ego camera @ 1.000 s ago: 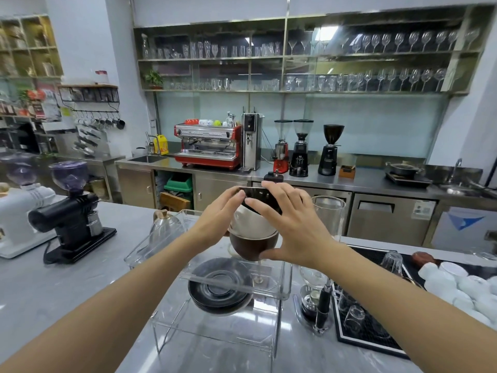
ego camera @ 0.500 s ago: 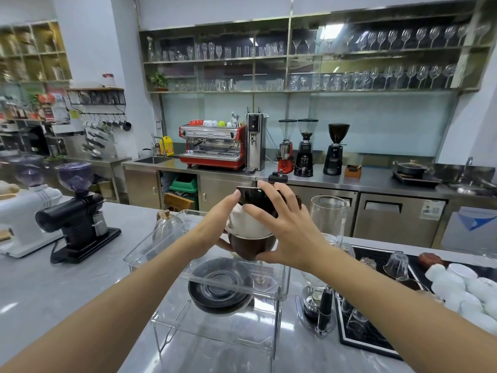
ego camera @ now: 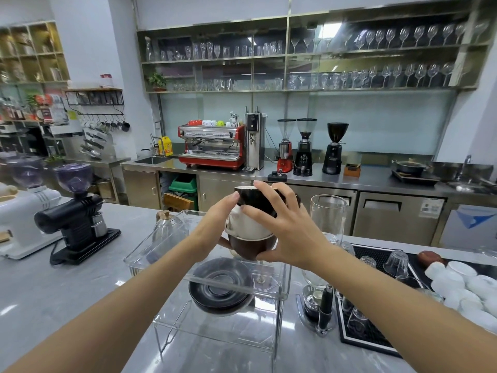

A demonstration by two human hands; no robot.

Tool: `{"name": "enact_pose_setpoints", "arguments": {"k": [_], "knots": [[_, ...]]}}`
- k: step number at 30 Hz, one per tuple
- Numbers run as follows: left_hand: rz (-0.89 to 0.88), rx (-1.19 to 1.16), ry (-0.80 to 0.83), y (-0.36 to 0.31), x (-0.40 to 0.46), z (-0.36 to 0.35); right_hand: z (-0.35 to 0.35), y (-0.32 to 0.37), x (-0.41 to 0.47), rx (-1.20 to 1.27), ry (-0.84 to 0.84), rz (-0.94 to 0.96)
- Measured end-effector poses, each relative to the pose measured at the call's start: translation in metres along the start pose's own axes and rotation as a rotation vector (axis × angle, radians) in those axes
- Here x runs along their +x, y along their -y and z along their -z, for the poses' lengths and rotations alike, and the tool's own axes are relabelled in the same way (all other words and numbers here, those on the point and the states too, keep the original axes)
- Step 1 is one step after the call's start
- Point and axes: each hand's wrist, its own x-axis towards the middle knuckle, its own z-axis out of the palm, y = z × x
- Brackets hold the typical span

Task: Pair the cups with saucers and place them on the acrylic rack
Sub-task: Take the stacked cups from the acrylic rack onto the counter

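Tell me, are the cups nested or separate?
Nested: a white cup sits in a brown cup, a dark cup on top.

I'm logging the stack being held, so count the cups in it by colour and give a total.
Black cup: 1, on top
White cup: 1, in the middle
Brown cup: 1, at the bottom
Total: 3 cups, held between the left hand and right hand.

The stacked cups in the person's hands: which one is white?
The middle cup is the white one, nested in the dark brown bottom cup and capped by the dark top cup under the right hand.
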Motion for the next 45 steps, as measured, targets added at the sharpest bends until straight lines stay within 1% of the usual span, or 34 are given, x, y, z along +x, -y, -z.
{"name": "enact_pose_setpoints", "arguments": {"k": [5, 11, 17, 28, 33, 39, 45], "knots": [[-0.047, -0.005, -0.004, -0.005, -0.002, 0.004, 0.005, 0.001, 0.006, 0.027, -0.004, 0.004], [-0.127, 0.024, -0.007, -0.023, -0.011, 0.008, 0.023, 0.002, 0.015, 0.027, -0.046, 0.024], [-0.179, -0.024, 0.059, -0.048, -0.02, -0.001, 0.054, -0.002, 0.014, -0.025, -0.095, 0.036], [-0.248, -0.082, 0.231, -0.073, -0.037, -0.073, 0.122, -0.019, -0.044, -0.119, -0.086, -0.065], [-0.234, -0.082, 0.29, -0.078, -0.05, -0.11, 0.143, -0.029, -0.078, -0.153, -0.051, -0.106], [-0.221, -0.073, 0.274, -0.067, -0.065, -0.157, 0.152, -0.044, -0.124, -0.167, -0.067, -0.101], [-0.203, -0.056, 0.224, -0.026, -0.084, -0.187, 0.125, -0.046, -0.172, -0.108, -0.071, -0.078]]}}
